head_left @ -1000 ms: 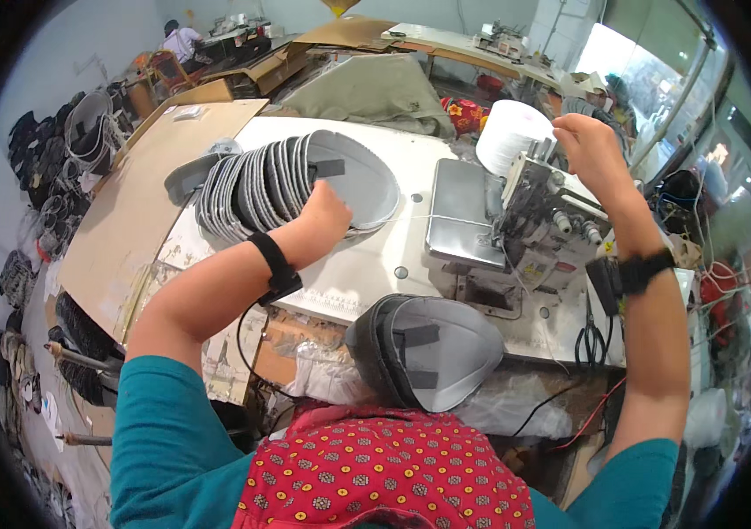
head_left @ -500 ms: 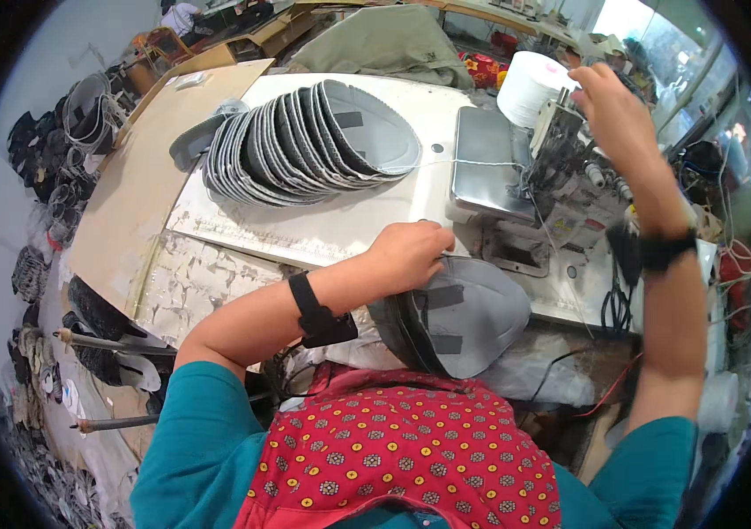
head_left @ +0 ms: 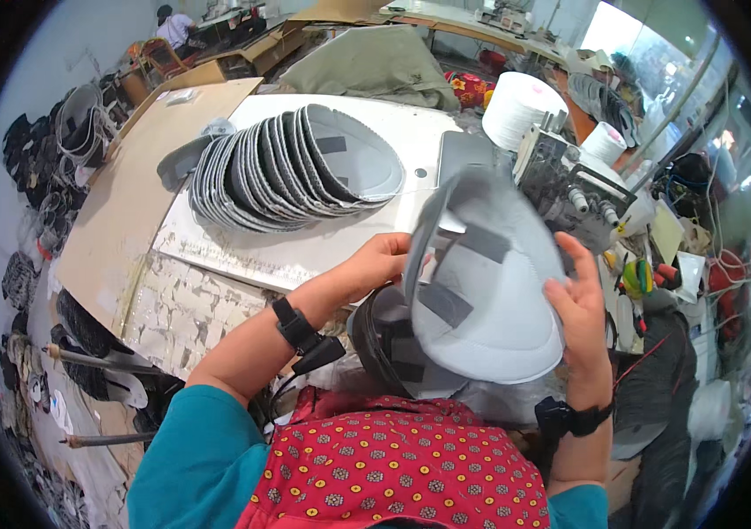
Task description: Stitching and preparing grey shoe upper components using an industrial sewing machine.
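A grey padded shoe upper (head_left: 503, 304), oval with two dark strips inside, is lifted above my lap and slightly blurred. Its right edge is gripped between the thumb and fingers of my right hand (head_left: 583, 309). At its left rim are the fingers of my left hand (head_left: 382, 263), pinched together; the fingertips are partly hidden behind the upper. Beneath it, against my apron, sit more dark and grey uppers (head_left: 384, 344). A long nested row of similar uppers (head_left: 261, 172) leans on the white table (head_left: 243, 256) beyond my left hand.
A sewing machine (head_left: 569, 185) stands right of the table, with white thread cones (head_left: 524, 110) behind it. A thread runs near the stacked row. Two rods (head_left: 111, 360) stick out at lower left. Piled black pieces line the left wall; a person (head_left: 174, 28) sits far back.
My right hand has come down from beside the thread cone to the upper's right edge. The upper has been raised from the lap pile. My left hand has shifted slightly left.
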Available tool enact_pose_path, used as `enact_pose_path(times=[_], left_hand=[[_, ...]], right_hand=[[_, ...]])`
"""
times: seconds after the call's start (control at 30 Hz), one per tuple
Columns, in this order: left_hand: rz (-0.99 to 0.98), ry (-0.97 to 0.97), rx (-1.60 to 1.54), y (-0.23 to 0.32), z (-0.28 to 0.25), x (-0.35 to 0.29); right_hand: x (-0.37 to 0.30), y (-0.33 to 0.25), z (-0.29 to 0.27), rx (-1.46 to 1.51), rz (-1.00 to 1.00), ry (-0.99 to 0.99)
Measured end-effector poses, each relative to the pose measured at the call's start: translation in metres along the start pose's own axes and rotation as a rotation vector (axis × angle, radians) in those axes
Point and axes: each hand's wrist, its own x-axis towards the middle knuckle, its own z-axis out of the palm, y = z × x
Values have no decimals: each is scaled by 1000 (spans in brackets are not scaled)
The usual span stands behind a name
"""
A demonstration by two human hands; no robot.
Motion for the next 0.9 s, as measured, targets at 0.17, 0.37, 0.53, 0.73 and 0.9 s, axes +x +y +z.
enact_pose_path(times=[0.17, 0.37, 0.53, 0.73, 0.9], left_hand=[[265, 240, -422, 25, 15, 17], [249, 100, -459, 63, 35, 44], [270, 79, -463, 74, 46, 49], [549, 165, -176, 57, 27, 73], [505, 373, -29, 60, -19, 101]], right_hand=[[43, 36, 7, 117, 253, 175], [52, 77, 31, -405, -264, 335], [51, 69, 25, -151, -25, 365], [52, 71, 40, -367, -121, 403], [46, 75, 54, -457, -173, 265]])
